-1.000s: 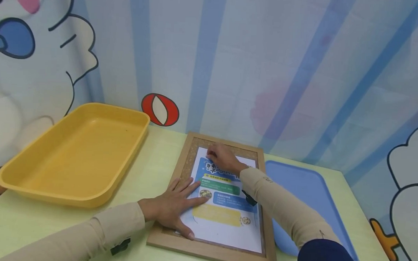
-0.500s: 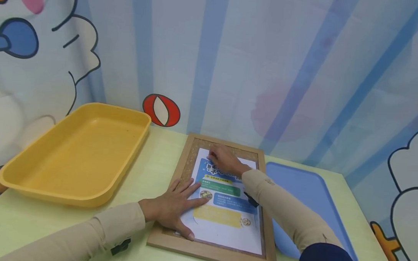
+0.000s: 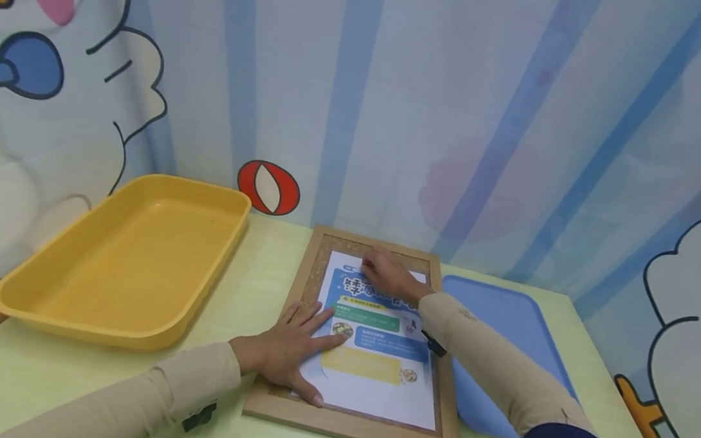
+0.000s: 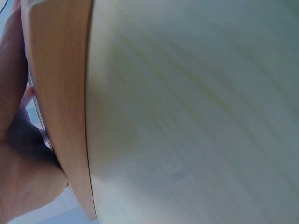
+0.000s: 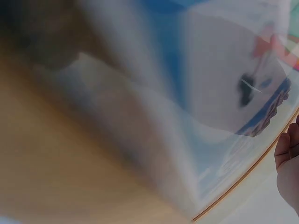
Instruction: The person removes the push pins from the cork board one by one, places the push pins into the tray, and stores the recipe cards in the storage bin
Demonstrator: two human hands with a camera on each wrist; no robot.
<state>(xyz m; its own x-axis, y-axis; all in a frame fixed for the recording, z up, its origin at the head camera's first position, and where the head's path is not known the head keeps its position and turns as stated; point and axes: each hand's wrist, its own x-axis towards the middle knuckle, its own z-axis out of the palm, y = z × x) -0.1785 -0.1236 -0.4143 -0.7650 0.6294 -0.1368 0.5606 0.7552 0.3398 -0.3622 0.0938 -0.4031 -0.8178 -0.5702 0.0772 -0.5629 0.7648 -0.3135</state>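
Observation:
A wood-framed cork board (image 3: 351, 426) lies on the table with a printed poster (image 3: 379, 400) over its cork. My left hand (image 3: 290, 349) rests with spread fingers across the board's left edge and the poster. The left wrist view shows this hand (image 4: 16, 163) beside the board's wooden side (image 4: 63, 98). At the poster's top, my right hand (image 3: 389, 274) has curled fingers against the paper; anything between the fingertips is hidden. The right wrist view is blurred, with part of the poster (image 5: 219, 70) close up. A hand (image 5: 288, 163) appears at its edge; I cannot tell which.
Left of the board stands a deep yellow tray (image 3: 123, 256). A flat blue tray (image 3: 498, 314) lies to the right, partly behind the right sleeve (image 3: 490, 359). A printed curtain (image 3: 400, 117) hangs along the back of the pale green table (image 3: 262, 261).
My right hand has shifted slightly right along the poster's top, uncovering more of its heading. My left hand stays in place on the board.

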